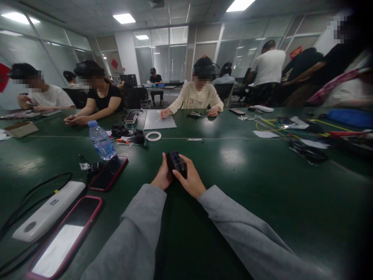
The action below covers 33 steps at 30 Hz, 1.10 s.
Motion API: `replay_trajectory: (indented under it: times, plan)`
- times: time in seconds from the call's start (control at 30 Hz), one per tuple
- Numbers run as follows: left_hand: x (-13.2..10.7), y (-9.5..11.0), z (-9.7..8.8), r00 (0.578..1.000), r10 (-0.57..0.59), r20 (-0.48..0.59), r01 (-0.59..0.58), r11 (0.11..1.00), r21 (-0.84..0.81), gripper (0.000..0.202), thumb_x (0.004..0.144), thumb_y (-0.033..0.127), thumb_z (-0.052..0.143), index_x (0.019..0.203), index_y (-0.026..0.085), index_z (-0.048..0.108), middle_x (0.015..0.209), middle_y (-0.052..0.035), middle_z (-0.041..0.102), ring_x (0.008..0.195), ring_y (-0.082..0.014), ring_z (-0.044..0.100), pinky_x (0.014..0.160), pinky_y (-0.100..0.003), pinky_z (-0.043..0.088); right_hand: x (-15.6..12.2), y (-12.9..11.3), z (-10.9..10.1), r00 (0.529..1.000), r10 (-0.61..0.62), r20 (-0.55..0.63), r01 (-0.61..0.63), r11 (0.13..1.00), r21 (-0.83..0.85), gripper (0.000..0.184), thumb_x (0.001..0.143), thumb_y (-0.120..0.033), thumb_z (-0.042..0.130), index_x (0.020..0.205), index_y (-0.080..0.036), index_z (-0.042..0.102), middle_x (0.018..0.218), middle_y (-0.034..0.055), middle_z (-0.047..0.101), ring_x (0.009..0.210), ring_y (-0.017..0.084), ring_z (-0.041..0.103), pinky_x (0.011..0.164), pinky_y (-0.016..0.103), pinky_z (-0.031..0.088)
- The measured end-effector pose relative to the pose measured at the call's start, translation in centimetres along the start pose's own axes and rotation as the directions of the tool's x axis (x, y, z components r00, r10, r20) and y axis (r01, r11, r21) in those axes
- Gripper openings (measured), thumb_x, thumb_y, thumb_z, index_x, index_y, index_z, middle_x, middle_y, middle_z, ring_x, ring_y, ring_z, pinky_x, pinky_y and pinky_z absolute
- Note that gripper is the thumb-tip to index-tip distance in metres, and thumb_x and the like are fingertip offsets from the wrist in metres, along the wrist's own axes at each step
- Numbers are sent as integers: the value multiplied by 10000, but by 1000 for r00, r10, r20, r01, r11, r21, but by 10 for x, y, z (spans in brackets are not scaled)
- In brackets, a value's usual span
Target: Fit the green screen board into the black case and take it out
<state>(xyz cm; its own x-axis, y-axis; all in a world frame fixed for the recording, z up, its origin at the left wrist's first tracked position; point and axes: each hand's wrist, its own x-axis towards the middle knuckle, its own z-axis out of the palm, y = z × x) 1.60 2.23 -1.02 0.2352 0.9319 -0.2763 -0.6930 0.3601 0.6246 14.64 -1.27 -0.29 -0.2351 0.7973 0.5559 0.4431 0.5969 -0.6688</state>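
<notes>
Between my two hands is a small black handheld device (176, 160), tilted, with what looks like a dark screen and lighter markings on its face. My left hand (162, 175) grips its left side, with the thumb up along the edge. My right hand (191, 177) is wrapped round the right side, its thumb on the lower front and the index finger near the top corner. The device is held above the green table (233, 194). Its exact kind is too dark to make out, and the fingers hide its back.
Left of my arms lie a pink-edged phone (62, 241), a white device with cables (52, 210), a red-edged phone (109, 173) and a water bottle (101, 140). A white ring (153, 136) lies ahead. People sit across the table; clutter (309, 149) covers the right side.
</notes>
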Motion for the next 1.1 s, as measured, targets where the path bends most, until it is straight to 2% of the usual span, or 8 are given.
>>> replay_trajectory:
  times: [0.1, 0.27, 0.4, 0.47, 0.6, 0.73, 0.93, 1.1]
  plan:
    - [-1, 0, 2, 999, -13, -40, 13, 1000, 19, 695, 738, 711, 447, 1073, 126, 618, 963, -138, 672, 943, -258, 630, 883, -381, 471, -2, -3, 0, 999, -37, 21, 39, 995, -95, 618, 848, -449, 564, 1364, -214, 319, 1247, 98, 437, 1133, 221, 467, 988, 403, 432]
    - [-4, 0, 4, 1000, 10, -11, -10, 1000, -2, 681, 758, 695, 439, 1115, 139, 604, 1015, -131, 667, 990, -245, 615, 911, -362, 457, -4, -4, 3, 996, -64, 63, 76, 976, -203, 584, 885, -336, 486, 1408, -211, 258, 1242, 101, 441, 1106, 227, 492, 955, 412, 467]
    - [-4, 0, 2, 997, 9, 71, -7, 1000, -25, 718, 764, 715, 391, 1140, 140, 600, 1057, -131, 660, 1048, -254, 592, 952, -365, 432, -3, -6, 2, 999, -45, 26, 49, 975, -219, 531, 903, -309, 433, 1400, -199, 283, 1205, 111, 458, 1075, 222, 505, 933, 406, 478]
    - [-4, 0, 1, 997, 12, 79, -9, 999, -40, 704, 776, 704, 384, 1141, 143, 600, 1063, -127, 660, 1060, -254, 587, 958, -365, 427, -3, -8, 0, 999, -52, -14, 48, 978, -202, 515, 909, -310, 422, 1395, -196, 295, 1210, 112, 451, 1089, 216, 492, 952, 402, 463]
    - [-2, 1, 0, 998, 48, 27, -46, 997, -61, 637, 804, 666, 391, 1126, 160, 605, 1053, -112, 665, 1044, -242, 596, 933, -361, 445, 0, -8, -3, 985, -79, -156, 63, 992, -106, 502, 924, -317, 404, 1393, -179, 295, 1274, 110, 418, 1180, 200, 427, 1042, 401, 379]
    - [-2, 3, 3, 997, 73, 8, -72, 993, -93, 602, 835, 641, 351, 1100, 166, 610, 1037, -102, 669, 1002, -228, 611, 893, -368, 467, 2, 2, -4, 961, 29, -273, -20, 999, 35, 483, 931, -352, 397, 1375, -175, 329, 1327, 100, 395, 1232, 193, 388, 1092, 408, 309]
    - [-4, 5, 7, 999, 31, 31, -28, 994, -106, 617, 838, 642, 330, 1090, 154, 612, 1011, -111, 666, 974, -232, 619, 860, -370, 482, 8, 28, -3, 956, 246, -158, -186, 929, 319, 466, 932, -434, 385, 1354, -238, 398, 1350, 42, 414, 1222, 167, 417, 1087, 382, 322]
    - [1, 5, 1, 996, 63, 69, -54, 991, -118, 621, 845, 633, 329, 1112, 141, 596, 1068, -120, 651, 999, -229, 610, 875, -373, 478, 13, 40, -3, 950, 271, -151, -200, 907, 370, 498, 943, -453, 337, 1389, -235, 373, 1421, 10, 336, 1327, 142, 301, 1152, 387, 196]
